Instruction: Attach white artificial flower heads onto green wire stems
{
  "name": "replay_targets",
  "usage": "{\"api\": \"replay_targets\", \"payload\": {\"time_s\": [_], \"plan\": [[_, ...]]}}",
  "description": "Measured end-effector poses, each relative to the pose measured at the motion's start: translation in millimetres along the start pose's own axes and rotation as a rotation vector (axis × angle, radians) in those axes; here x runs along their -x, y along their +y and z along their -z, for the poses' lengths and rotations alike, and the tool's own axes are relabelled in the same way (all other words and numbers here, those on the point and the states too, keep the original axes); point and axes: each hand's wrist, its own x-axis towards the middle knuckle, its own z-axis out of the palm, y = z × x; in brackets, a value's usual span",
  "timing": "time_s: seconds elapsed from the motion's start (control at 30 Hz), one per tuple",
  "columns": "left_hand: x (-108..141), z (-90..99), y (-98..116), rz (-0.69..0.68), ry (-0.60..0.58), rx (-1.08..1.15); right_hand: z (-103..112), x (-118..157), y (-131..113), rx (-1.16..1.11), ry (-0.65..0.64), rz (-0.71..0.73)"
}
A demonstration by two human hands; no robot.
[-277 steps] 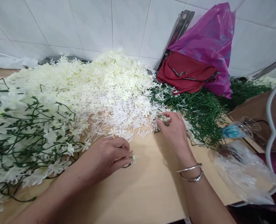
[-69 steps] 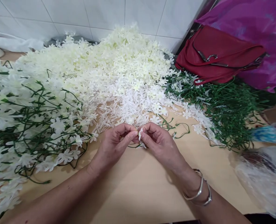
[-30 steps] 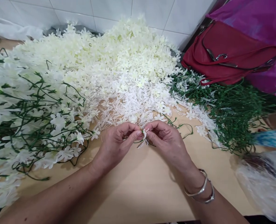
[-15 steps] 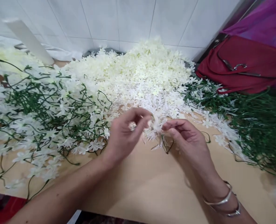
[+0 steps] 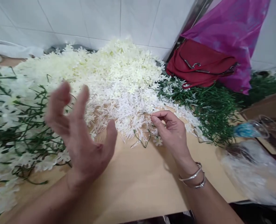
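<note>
My left hand (image 5: 86,137) is raised over the left side of the table, its fingers spread and holding nothing; it looks slightly blurred. The thumb and forefinger of my right hand (image 5: 169,130) are pinched together near the middle, apparently on a thin green artificial flower stem (image 5: 145,145) that bends just below them. The exact grip is too small to see clearly. A small white artificial flower (image 5: 157,141) shows just under that hand. Beyond it lie loose white stamen-like pieces (image 5: 128,107) and a large heap of cream artificial blossoms (image 5: 123,65).
White flowers on green stems (image 5: 18,118) cover the left side. Bare green stems (image 5: 212,105) are piled at the right, by a red handbag (image 5: 203,63) and a purple bag (image 5: 233,37). Clear plastic wrap (image 5: 254,171) lies at the table's right edge.
My left hand has parted from my right hand, moving left and opening. My right hand keeps its pinch. The view has turned to the right.
</note>
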Motion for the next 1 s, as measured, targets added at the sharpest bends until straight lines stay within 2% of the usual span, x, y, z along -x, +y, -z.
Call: {"api": "replay_targets", "payload": {"time_s": [0.1,0.23,0.3,0.4,0.5,0.63,0.83,0.9,1.0], "plan": [[17.7,-18.6,7.0,-0.088,-0.086,0.01,4.4,-2.2,-0.9,0.115,-0.082,0.057],[29.1,-36.5,-5.3,-0.107,-0.303,0.027,5.0,0.2,-4.0,0.255,-0.372,0.124],[31.0,-40.8,-13.5,-0.069,-0.331,0.003,4.3,2.5,-6.1,0.354,-0.5,0.157],[31.7,-43.1,-22.5,-0.006,-0.323,-0.019,4.7,3.9,-6.6,0.527,-0.551,0.145],[32.1,-44.8,-27.7,0.021,-0.335,-0.049,8.2,0.9,-2.1,0.595,-0.466,0.086],[32.5,-49.0,-32.6,-0.014,-0.42,-0.095,13.8,-5.0,5.3,0.596,-0.236,0.063],[31.9,-50.3,-35.3,-0.016,-0.409,-0.073,12.2,-4.0,-1.6,0.376,0.049,0.255],[31.5,-49.8,-35.0,-0.027,-0.405,-0.065,10.2,-1.7,-7.6,0.275,0.095,0.298],[30.9,-49.4,-33.7,-0.038,-0.401,-0.082,8.4,2.1,-16.5,0.173,0.086,0.282]]}}
